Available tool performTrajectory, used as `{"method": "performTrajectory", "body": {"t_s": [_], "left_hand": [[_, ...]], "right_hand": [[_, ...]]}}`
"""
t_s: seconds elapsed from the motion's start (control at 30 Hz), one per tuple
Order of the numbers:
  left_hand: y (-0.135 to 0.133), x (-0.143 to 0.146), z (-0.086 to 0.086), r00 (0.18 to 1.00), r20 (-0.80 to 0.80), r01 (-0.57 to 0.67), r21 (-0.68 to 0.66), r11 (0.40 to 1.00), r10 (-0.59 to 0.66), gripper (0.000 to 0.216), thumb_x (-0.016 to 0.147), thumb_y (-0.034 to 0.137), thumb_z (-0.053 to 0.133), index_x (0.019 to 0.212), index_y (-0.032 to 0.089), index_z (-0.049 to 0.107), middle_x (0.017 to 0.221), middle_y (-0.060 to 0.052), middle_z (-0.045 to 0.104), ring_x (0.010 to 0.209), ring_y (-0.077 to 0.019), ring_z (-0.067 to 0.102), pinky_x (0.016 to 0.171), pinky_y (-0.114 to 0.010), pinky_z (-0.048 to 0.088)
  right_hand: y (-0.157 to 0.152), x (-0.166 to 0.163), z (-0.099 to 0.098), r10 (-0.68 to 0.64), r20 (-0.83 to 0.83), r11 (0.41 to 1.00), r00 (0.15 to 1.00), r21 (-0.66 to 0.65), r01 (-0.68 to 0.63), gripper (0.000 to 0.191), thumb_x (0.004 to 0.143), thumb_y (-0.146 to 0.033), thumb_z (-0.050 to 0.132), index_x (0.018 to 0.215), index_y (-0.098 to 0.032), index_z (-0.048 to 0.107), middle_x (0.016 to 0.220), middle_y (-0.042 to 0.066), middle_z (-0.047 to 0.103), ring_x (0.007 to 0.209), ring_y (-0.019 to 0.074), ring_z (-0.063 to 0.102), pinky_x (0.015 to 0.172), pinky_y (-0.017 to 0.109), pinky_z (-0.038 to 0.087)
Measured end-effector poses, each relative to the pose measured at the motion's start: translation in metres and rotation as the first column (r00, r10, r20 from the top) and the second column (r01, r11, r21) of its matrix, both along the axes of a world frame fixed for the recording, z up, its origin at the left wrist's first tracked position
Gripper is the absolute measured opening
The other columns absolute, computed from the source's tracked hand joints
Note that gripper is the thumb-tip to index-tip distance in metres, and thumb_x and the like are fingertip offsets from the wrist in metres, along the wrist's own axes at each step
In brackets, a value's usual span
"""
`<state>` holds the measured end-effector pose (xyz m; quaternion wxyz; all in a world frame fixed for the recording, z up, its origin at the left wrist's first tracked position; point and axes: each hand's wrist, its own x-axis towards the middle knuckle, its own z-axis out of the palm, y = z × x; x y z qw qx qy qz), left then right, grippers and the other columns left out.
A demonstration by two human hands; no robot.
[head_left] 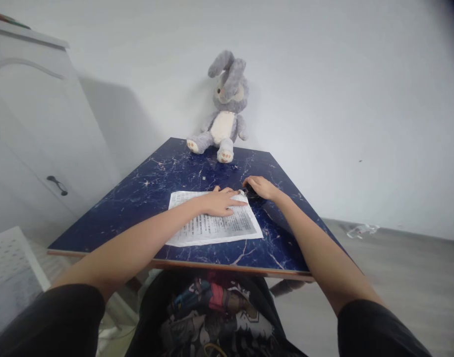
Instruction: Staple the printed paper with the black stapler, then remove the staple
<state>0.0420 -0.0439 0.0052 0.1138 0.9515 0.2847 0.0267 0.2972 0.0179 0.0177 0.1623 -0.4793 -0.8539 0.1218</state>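
We record the left hand (pixel 221 202) lying flat, palm down and fingers extended, on the upper part of the printed sheet (pixel 212 228). The right hand (pixel 262 187) is curled over a small dark object (pixel 251 194) at the sheet's far right corner; the hand covers most of it, so we cannot tell what it is.

Printed sheet: white paper, rectangular, covered in dense rows of black text, lying flat and slightly skewed in the near middle of the table (pixel 152 183). Whether it is one leaf or several, we cannot tell.

Table: glossy slab top, deep blue with pale marble-like veins and a light wooden edge.

Plush rabbit (pixel 227 106): grey pile fabric, cream belly, long drooping ears, cream soles with spots. It sits at the table's far edge with its back against the white wall.

Cabinet (pixel 29 124): white and smooth-fronted with a dark curved handle (pixel 57 185), standing left of the table.

Floor (pixel 398 277): grey, wood-grained, with a small crumpled pale scrap (pixel 361 229) lying near the wall at the right.
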Motion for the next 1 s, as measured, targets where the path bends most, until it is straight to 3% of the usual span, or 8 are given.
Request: {"method": "performTrajectory", "body": {"t_s": [0.17, 0.37, 0.53, 0.63, 0.73, 0.87, 0.93, 1.0], "left_hand": [[-0.002, 0.000, 0.000, 0.999, 0.046, -0.009, -0.029, 1.000, 0.010, 0.063, 0.094, 0.038, 0.053, 0.155, 0.046, 0.045, 0.173, -0.002, 0.025, 0.154, -0.0413, 0.026, 0.119, -0.072, 0.014], [-0.005, 0.002, 0.002, 1.000, -0.017, -0.005, 0.032, 0.999, 0.006, 0.064, 0.096, 0.035, 0.049, 0.158, 0.045, 0.041, 0.171, -0.008, 0.028, 0.152, -0.0402, 0.028, 0.115, -0.072, 0.021], [-0.004, 0.003, 0.002, 1.000, -0.027, -0.002, 0.046, 0.999, 0.003, 0.064, 0.095, 0.034, 0.048, 0.158, 0.043, 0.041, 0.170, -0.011, 0.029, 0.152, -0.0406, 0.029, 0.113, -0.071, 0.024], [-0.004, 0.001, 0.003, 1.000, -0.011, -0.002, 0.017, 1.000, 0.003, 0.063, 0.095, 0.035, 0.051, 0.157, 0.044, 0.043, 0.172, -0.007, 0.027, 0.153, -0.0402, 0.027, 0.116, -0.070, 0.020], [-0.003, -0.003, 0.005, 1.000, 0.009, -0.024, -0.032, 0.999, 0.024, 0.061, 0.099, 0.044, 0.050, 0.159, 0.043, 0.038, 0.172, -0.006, 0.025, 0.155, -0.0384, 0.023, 0.119, -0.068, 0.018], [-0.003, -0.009, 0.010, 0.994, 0.053, -0.091, -0.005, 0.996, 0.091, 0.058, 0.099, 0.063, 0.047, 0.149, 0.035, 0.055, 0.165, -0.012, 0.036, 0.149, -0.0397, 0.032, 0.118, -0.062, 0.023], [-0.003, -0.011, 0.013, 0.998, 0.039, -0.057, -0.019, 0.998, 0.057, 0.065, 0.095, 0.069, 0.051, 0.148, 0.034, 0.057, 0.157, -0.012, 0.044, 0.142, -0.0384, 0.041, 0.117, -0.056, 0.027], [-0.003, -0.013, 0.013, 1.000, 0.031, -0.001, -0.066, 0.998, 0.003, 0.073, 0.092, 0.072, 0.054, 0.154, 0.035, 0.050, 0.157, -0.011, 0.045, 0.141, -0.0367, 0.044, 0.118, -0.052, 0.028]], "right_hand": [[-0.007, -0.008, 0.002, -0.043, 0.126, 0.998, 0.991, 0.046, 0.038, 0.048, 0.109, -0.034, 0.028, 0.101, -0.023, 0.074, 0.110, 0.006, 0.075, 0.102, 0.0226, 0.066, 0.090, 0.031, 0.047], [-0.023, -0.027, -0.001, -0.144, 0.416, 0.967, 0.898, 0.250, 0.039, 0.046, 0.109, -0.034, 0.029, 0.104, -0.018, 0.071, 0.112, 0.014, 0.074, 0.107, 0.0281, 0.065, 0.089, 0.035, 0.046], [-0.033, -0.039, -0.009, -0.226, 0.449, 0.930, 0.864, 0.363, 0.054, 0.044, 0.108, -0.033, 0.031, 0.105, -0.015, 0.071, 0.113, 0.018, 0.072, 0.110, 0.0322, 0.063, 0.093, 0.042, 0.043], [-0.026, -0.031, -0.002, -0.129, 0.372, 0.969, 0.919, 0.243, 0.037, 0.045, 0.108, -0.038, 0.029, 0.108, -0.017, 0.069, 0.116, 0.016, 0.071, 0.111, 0.0310, 0.063, 0.094, 0.042, 0.044], [-0.013, -0.002, 0.009, 0.131, 0.098, 0.990, 0.987, 0.030, -0.135, 0.047, 0.108, -0.051, 0.029, 0.114, -0.021, 0.064, 0.117, 0.010, 0.071, 0.106, 0.0262, 0.064, 0.092, 0.037, 0.046], [0.004, 0.046, 0.013, 0.371, 0.020, 0.925, 0.928, -0.093, -0.368, 0.043, 0.089, -0.057, 0.066, 0.109, -0.020, 0.065, 0.101, 0.005, 0.071, 0.091, 0.0230, 0.062, 0.082, 0.032, 0.047], [0.011, 0.065, 0.007, 0.303, 0.051, 0.951, 0.952, -0.088, -0.298, 0.037, 0.083, -0.050, 0.073, 0.103, -0.020, 0.067, 0.092, 0.003, 0.070, 0.082, 0.0214, 0.061, 0.076, 0.031, 0.045], [0.018, 0.079, 0.000, 0.089, 0.035, 0.996, 0.995, -0.002, -0.089, 0.031, 0.079, -0.043, 0.073, 0.098, -0.018, 0.067, 0.087, 0.004, 0.069, 0.078, 0.0214, 0.060, 0.074, 0.032, 0.044]]}}
